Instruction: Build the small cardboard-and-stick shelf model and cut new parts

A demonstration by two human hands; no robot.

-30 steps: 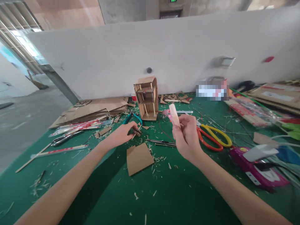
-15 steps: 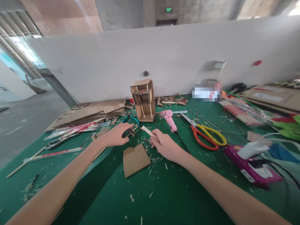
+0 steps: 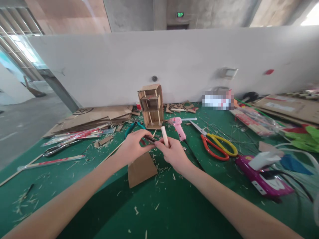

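Observation:
My left hand point(image 3: 136, 146) is closed, with thumb and fingers around a small dark strip-like piece point(image 3: 150, 138) whose kind I cannot make out. My right hand point(image 3: 174, 153) grips a pale, thick stick point(image 3: 164, 136), which stands upright from the fist. Its fingertips meet the right end of the dark piece. Below the hands lies a square of cardboard point(image 3: 142, 171), partly covered by the left hand. Behind them stands a small cardboard shelf frame point(image 3: 151, 106) with thin wooden posts. Teal-handled pliers point(image 3: 130, 128) lie just beyond the left hand.
A pink glue gun point(image 3: 178, 127) and red-and-yellow-handled scissors point(image 3: 216, 146) lie to the right, before a purple power strip point(image 3: 264, 176). Stacked cardboard point(image 3: 99, 116) and wrapped sticks point(image 3: 74, 136) lie left. Wood shavings litter the green table point(image 3: 179, 205); a white partition point(image 3: 119, 66) rises behind.
My left hand has picked up the dark piece and moved right, towards the other hand. The pale stick in my right hand has swung from slanting left to upright.

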